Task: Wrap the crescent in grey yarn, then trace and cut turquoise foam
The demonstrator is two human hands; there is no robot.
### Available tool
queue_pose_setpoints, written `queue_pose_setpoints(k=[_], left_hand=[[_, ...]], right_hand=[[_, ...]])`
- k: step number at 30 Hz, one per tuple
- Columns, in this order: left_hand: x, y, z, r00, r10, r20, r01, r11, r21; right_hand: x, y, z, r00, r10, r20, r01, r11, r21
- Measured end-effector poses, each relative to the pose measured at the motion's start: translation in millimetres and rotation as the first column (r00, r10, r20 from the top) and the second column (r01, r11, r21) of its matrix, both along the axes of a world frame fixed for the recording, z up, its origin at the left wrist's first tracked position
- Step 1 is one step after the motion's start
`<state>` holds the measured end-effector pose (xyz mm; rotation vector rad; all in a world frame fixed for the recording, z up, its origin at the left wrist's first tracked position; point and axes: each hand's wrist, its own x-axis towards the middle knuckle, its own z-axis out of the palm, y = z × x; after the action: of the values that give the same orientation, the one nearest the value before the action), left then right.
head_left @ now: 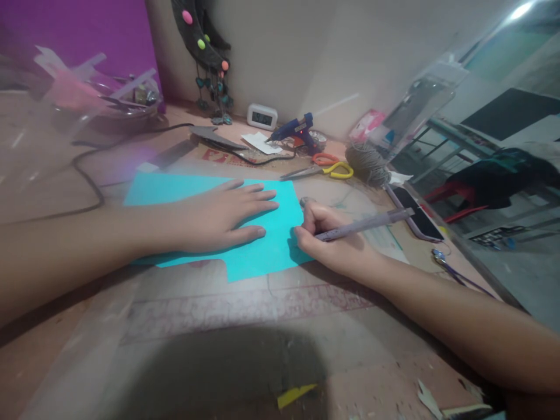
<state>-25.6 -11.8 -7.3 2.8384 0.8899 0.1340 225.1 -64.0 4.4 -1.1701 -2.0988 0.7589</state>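
Observation:
A sheet of bright turquoise paper [262, 259] lies on the table, with a notch cut out of its near edge. My left hand [223, 213] presses flat on it, fingers spread and pointing right. At the paper's right edge, my right hand [330, 236] is closed around a greyish-purple pen [367, 224], whose back end points up to the right. The pen's tip is hidden behind my fingers, so whether it touches the paper cannot be made out.
Behind the paper are scissors [336, 170], a blue glue gun [295, 129], a white digital clock [261, 116] and grey yarn [367, 163]. A phone [415, 213] lies at the right edge. A clear bowl [126, 108] of odds and ends stands back left; a black cord [87, 157] crosses the left side.

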Motion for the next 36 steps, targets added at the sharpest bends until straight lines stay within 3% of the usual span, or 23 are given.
queue_pose_setpoints(k=[7,13,24,36], left_hand=[[-0.1,1.7,-1.3,1.000,-0.003,-0.008,0.003,1.000,0.004],[0.5,0.8,-0.3,1.000,0.002,-0.012,-0.002,1.000,0.001],[-0.9,2.1,-2.4,1.000,-0.002,-0.007,0.002,1.000,0.009],[1.7,-0.4,1.1,1.000,0.008,-0.001,-0.008,1.000,-0.023]], right_hand=[[0.7,0.3,0.5,1.000,0.010,-0.001,-0.010,1.000,0.014],[0.0,-1.6,6.2,0.997,-0.059,-0.042,0.060,0.998,0.025],[1.7,-2.6,1.2,0.999,-0.020,-0.039,0.021,0.999,0.027],[0.5,-9.0,3.3,0.996,0.094,0.003,-0.094,0.991,-0.097]])
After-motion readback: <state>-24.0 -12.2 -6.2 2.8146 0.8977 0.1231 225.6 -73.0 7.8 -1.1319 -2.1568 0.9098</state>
